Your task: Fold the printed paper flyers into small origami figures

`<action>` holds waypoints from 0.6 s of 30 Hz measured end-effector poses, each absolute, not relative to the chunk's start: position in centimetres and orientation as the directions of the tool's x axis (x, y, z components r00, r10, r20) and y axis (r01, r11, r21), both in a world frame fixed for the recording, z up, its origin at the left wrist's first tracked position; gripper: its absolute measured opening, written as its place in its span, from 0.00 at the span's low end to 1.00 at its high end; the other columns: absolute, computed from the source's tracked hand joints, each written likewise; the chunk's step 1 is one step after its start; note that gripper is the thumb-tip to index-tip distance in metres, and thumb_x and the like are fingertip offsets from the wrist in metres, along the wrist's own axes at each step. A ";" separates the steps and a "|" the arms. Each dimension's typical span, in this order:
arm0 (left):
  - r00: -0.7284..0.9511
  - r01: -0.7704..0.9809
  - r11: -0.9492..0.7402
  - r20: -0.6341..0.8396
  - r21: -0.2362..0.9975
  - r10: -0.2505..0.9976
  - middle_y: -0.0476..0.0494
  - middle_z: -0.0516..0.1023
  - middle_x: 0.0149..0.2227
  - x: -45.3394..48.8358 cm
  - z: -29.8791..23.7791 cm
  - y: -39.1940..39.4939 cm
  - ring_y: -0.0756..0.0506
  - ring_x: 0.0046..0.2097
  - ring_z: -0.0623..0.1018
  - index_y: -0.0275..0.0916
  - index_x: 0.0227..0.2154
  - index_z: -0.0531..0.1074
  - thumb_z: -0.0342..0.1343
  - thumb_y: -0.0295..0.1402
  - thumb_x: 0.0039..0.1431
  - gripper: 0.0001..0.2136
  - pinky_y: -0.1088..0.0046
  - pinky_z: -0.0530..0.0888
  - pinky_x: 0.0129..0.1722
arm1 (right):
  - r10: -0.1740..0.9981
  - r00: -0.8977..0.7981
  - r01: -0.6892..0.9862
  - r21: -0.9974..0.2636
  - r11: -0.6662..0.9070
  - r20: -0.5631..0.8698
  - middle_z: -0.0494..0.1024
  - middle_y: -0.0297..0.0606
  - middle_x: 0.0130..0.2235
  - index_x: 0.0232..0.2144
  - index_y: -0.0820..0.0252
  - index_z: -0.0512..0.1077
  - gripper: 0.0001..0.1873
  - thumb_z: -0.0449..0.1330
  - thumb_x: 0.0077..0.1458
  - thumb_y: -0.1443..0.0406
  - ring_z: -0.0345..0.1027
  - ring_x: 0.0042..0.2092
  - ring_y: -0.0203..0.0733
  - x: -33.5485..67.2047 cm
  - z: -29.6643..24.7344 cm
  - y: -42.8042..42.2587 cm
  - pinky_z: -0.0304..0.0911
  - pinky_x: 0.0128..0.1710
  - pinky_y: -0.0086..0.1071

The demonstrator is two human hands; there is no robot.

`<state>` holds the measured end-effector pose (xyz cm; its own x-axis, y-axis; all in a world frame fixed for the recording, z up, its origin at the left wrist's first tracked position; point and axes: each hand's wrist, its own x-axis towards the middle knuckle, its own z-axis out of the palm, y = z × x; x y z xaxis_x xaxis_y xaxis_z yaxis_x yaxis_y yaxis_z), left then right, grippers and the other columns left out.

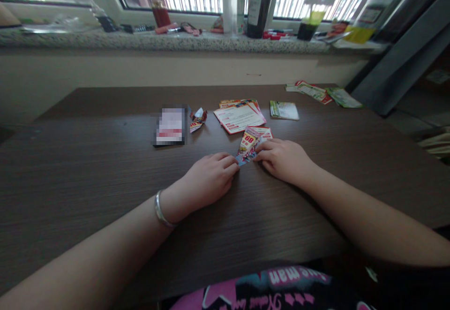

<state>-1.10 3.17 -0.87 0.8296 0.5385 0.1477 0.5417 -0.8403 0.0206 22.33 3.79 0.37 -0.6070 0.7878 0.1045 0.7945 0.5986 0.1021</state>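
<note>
A small folded piece of colourful printed paper (248, 147) lies on the dark wooden table (105, 169) just ahead of me. My left hand (207, 181), with a silver bangle on its wrist, rests on the table with its fingertips pinched on the paper's near left corner. On the paper's right edge my right hand (283, 159) presses with curled fingers. Both hands grip the same piece.
Behind the paper lie a red and white leaflet (239, 117), a green and white leaflet (284, 110), a folded paper shape (198, 120) and a blurred card (170, 126). More leaflets (312, 91) sit at the far right. Bottles and cups crowd the windowsill (158, 41).
</note>
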 end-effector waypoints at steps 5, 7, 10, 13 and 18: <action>0.834 0.535 -0.844 0.145 0.027 0.533 0.39 0.75 0.46 -1.3 -0.9 3.2 0.42 0.50 0.73 0.35 0.43 0.72 0.49 0.27 0.61 0.10 0.62 0.74 0.50 | 0.848 -0.524 0.849 0.134 0.511 0.085 0.79 0.35 0.45 0.37 0.50 0.79 0.16 0.51 0.60 0.64 0.72 0.44 0.45 23.4 0.4 4.2 0.65 0.38 0.37; 0.836 0.530 -0.847 0.146 0.030 0.529 0.39 0.75 0.47 -1.4 -1.1 3.3 0.42 0.49 0.74 0.36 0.43 0.72 0.49 0.27 0.61 0.10 0.62 0.74 0.50 | 0.863 -0.499 0.862 0.143 0.486 0.076 0.79 0.35 0.46 0.37 0.50 0.80 0.16 0.51 0.60 0.65 0.72 0.44 0.45 24.0 0.3 4.4 0.64 0.37 0.36; 0.840 0.523 -0.852 0.143 0.038 0.523 0.40 0.75 0.48 -1.6 -1.4 3.5 0.42 0.50 0.74 0.36 0.43 0.72 0.49 0.28 0.61 0.10 0.62 0.73 0.51 | 0.888 -0.457 0.886 0.125 0.447 0.061 0.79 0.33 0.47 0.38 0.47 0.79 0.16 0.51 0.59 0.65 0.72 0.44 0.43 24.7 0.2 4.8 0.64 0.35 0.33; 0.840 0.523 -0.852 0.145 0.035 0.522 0.40 0.75 0.48 -1.6 -1.6 3.5 0.42 0.50 0.74 0.36 0.43 0.72 0.49 0.27 0.61 0.10 0.62 0.73 0.51 | 0.905 -0.423 0.901 0.132 0.413 0.056 0.79 0.32 0.47 0.38 0.47 0.79 0.16 0.51 0.59 0.65 0.72 0.43 0.43 25.4 0.0 5.2 0.64 0.33 0.33; 0.841 0.520 -0.853 0.153 0.039 0.519 0.40 0.75 0.49 -1.7 -1.6 3.4 0.42 0.50 0.74 0.37 0.40 0.72 0.50 0.27 0.61 0.08 0.62 0.74 0.51 | 0.923 -0.384 0.918 0.124 0.377 0.034 0.79 0.31 0.47 0.37 0.46 0.80 0.16 0.52 0.58 0.64 0.73 0.42 0.43 26.0 0.0 5.5 0.64 0.32 0.32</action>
<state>-1.69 3.43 -1.57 0.8408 0.5193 0.1531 0.5200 -0.8533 0.0385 25.98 5.52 -0.01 -0.3839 0.9228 0.0335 0.9178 0.3773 0.1236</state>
